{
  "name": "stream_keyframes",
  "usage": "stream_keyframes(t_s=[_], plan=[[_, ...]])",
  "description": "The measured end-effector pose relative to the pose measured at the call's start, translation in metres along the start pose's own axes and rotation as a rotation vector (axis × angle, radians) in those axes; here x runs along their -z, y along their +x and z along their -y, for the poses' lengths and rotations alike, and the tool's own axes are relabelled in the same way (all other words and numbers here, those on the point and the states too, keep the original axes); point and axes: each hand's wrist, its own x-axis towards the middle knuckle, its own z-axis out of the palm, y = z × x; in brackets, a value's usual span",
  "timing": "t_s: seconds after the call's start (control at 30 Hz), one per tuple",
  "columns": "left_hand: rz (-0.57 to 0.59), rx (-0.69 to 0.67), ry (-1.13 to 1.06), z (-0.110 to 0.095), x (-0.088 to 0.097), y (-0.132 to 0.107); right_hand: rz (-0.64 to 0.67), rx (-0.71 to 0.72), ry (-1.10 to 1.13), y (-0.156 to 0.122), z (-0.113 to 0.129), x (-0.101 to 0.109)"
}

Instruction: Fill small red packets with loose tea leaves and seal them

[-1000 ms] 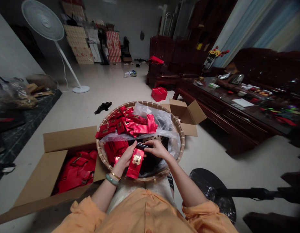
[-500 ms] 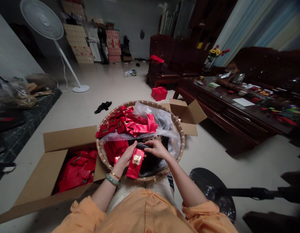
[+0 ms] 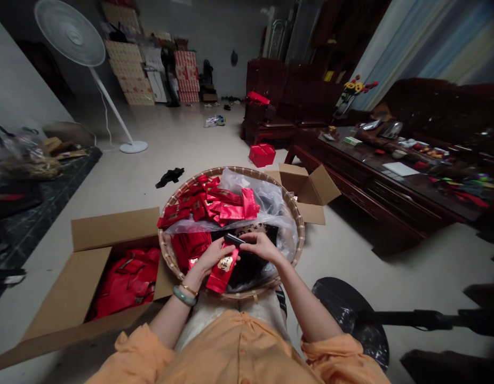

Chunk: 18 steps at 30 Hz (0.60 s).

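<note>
Tiled floor (image 3: 207,144)'s pretty crowded: round bamboo basket (image 3: 297,226) up front, big cardboard box (image 3: 87,288) on the left, smaller cardboard box (image 3: 311,186) behind right. Left hand (image 3: 215,256) pinches a red foil packet (image 3: 222,272) over the basket; right hand (image 3: 263,246) closes on a small black thing (image 3: 234,239) at its top, mostly hidden, can't tell what.

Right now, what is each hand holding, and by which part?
The left hand grips a red foil packet with a gold label by its upper end; the right hand pinches one end of a slim black object.
</note>
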Motion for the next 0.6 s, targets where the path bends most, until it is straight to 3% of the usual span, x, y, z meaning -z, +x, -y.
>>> stream_keyframes(t_s=[0.17,0.37,0.5,0.6], plan=[[-0.032,-0.02,0.053,0.0,0.002,0.001,-0.004,-0.051,0.095,-0.003,-0.013,0.024],[-0.123,-0.011,0.013,0.001,0.001,0.005,-0.161,-0.076,-0.327,0.0,-0.06,0.051],[-0.169,-0.036,0.034,0.002,-0.001,0.006,-0.27,-0.128,-0.551,-0.001,-0.075,0.052],[-0.171,-0.042,0.057,0.004,-0.001,0.007,-0.332,-0.052,-0.519,-0.001,-0.063,0.037]])
